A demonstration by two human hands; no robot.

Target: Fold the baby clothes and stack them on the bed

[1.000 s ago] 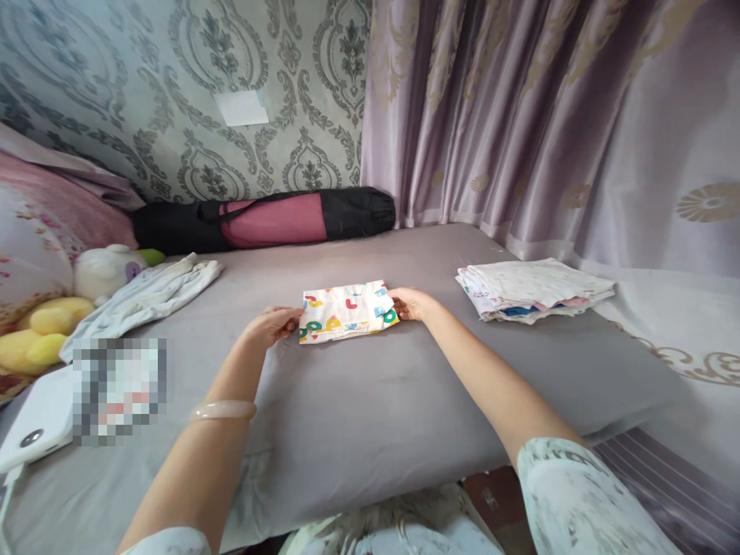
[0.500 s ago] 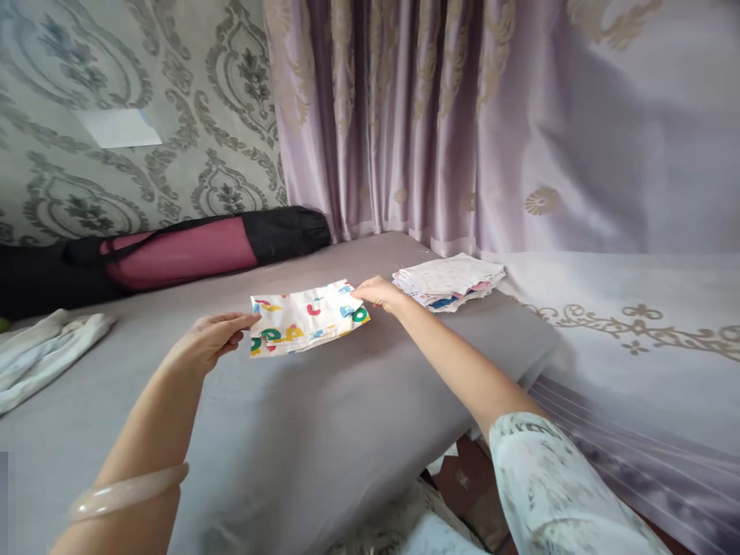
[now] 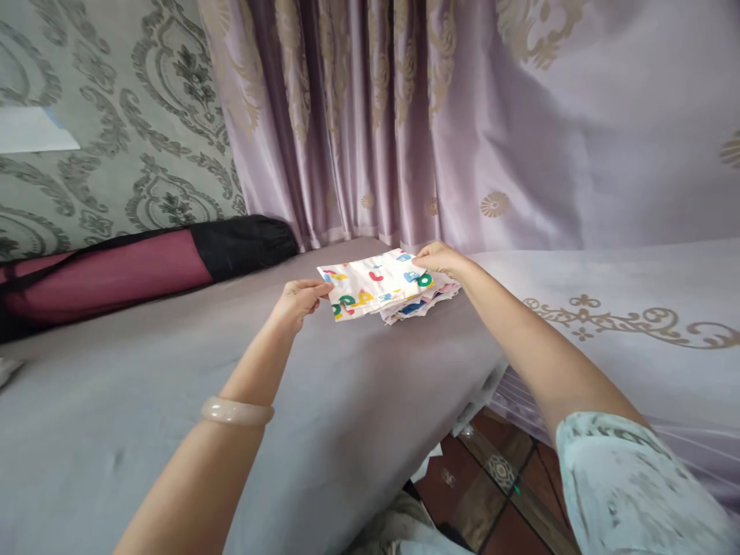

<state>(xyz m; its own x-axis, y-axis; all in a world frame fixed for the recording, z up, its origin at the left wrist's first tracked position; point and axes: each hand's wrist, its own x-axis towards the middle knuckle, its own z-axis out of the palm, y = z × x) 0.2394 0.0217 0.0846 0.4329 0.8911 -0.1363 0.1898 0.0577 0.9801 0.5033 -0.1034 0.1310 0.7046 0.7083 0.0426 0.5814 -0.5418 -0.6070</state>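
Note:
A folded white cloth with colourful letter-like prints is stretched between my two hands. My left hand, below a pale bangle, pinches its left edge. At the upper right corner my right hand grips it between thumb and fingers. Under the cloth's right part lies a stack of folded cloths, with pink, blue and white edges showing. The held cloth hides most of the stack's top; whether it rests on the stack or hovers just above, I cannot tell.
Grey sheeting covers the bed. A black and maroon long bag lies along the patterned wall. Purple curtains hang behind. A bit of white fabric shows at the left edge. Tiled floor appears below the bed's edge.
Both hands have carried the printed cloth to the right, from over the bare sheet to over the stack. The view has turned right, so the white fabric at left is mostly out of sight.

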